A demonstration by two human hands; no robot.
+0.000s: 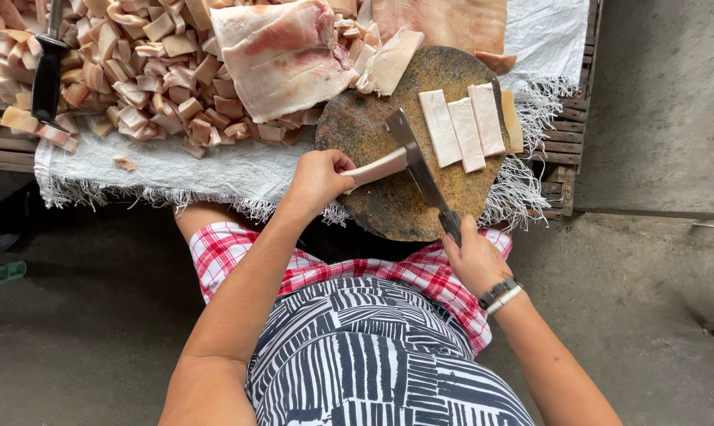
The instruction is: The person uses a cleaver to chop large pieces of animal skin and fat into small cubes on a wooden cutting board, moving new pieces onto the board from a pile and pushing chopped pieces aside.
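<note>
Over on the far left, a second knife (48, 71) with a black handle lies on a big heap of diced pork (136, 79), parked where it won't slide off. All of that sits on a white woven sheet (175, 170) spread over the slatted bench (566, 134), probably to keep the meat off the wood. Next along, a large uncut slab (282, 59) of fatty pork rests half on the pile, close to the board so it's easy to drag over.

The person's left hand (319, 180) is closed around one pale strip (377, 168) of pork, pinning it flat on the round wooden board (373, 126). Looks like the grip keeps the strip from skating while the blade comes at it. The cleaver (414, 158) lies across the board at an angle, its edge right up against the end of that strip, so the strip sits between the hand and the blade.

Further right, three more strips (463, 126) lie side by side on the board, lined up neatly, likely waiting their turn. The right hand (475, 256) is wrapped tight on the cleaver's dark handle at the board's near edge, wristbands (499, 296) on that arm. Another slab (444, 24) lies beyond the board at the top.
</note>
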